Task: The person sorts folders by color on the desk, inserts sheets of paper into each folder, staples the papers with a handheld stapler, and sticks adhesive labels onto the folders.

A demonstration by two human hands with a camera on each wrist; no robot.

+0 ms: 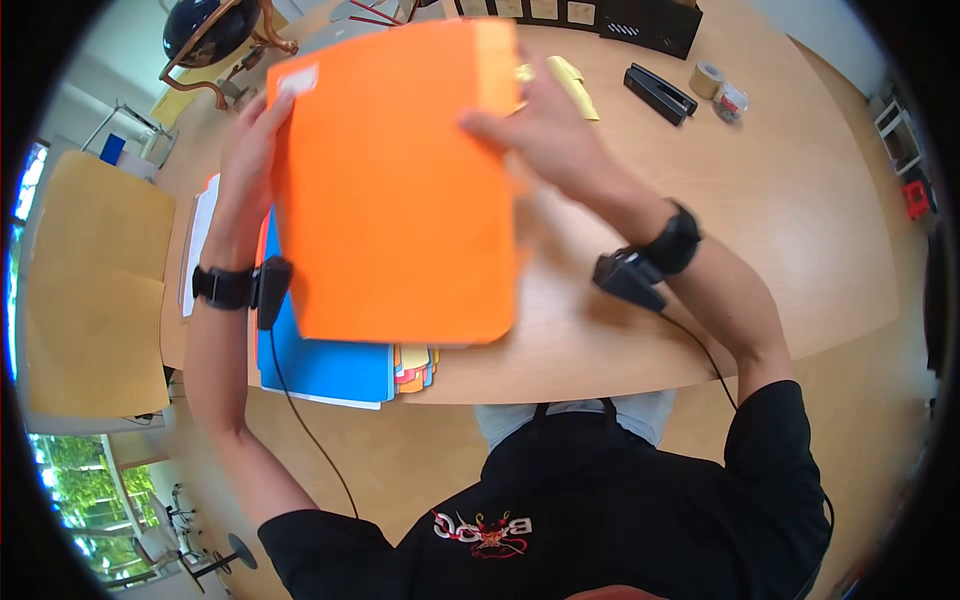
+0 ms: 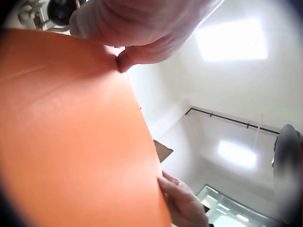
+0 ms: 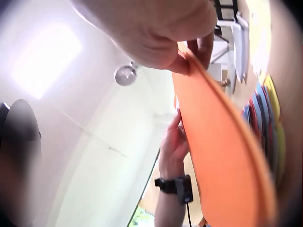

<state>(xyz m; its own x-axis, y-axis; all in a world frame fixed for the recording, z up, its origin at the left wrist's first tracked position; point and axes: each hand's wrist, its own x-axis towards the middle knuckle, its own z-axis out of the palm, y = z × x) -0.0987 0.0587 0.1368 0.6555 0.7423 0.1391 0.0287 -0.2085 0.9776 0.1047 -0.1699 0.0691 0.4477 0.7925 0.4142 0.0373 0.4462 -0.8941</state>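
An orange folder (image 1: 400,200) is held up above the table between both hands, a small white label near its upper left corner. The left hand (image 1: 248,160) pinches its left edge, thumb on the front by the label. On the right edge the right hand (image 1: 555,135) grips, thumb on the front and fingers behind. In the right wrist view the folder (image 3: 213,142) is seen nearly edge-on, with the right hand (image 3: 151,33) pinching it. The left wrist view shows the folder's broad face (image 2: 75,127) beside the left hand (image 2: 142,28).
Below the folder lies a stack with a blue folder (image 1: 325,365) and colored tabs at the table's front left. Toward the back right are a black stapler (image 1: 660,94), a tape roll (image 1: 706,80) and a black organizer (image 1: 650,27). A globe (image 1: 205,35) stands back left.
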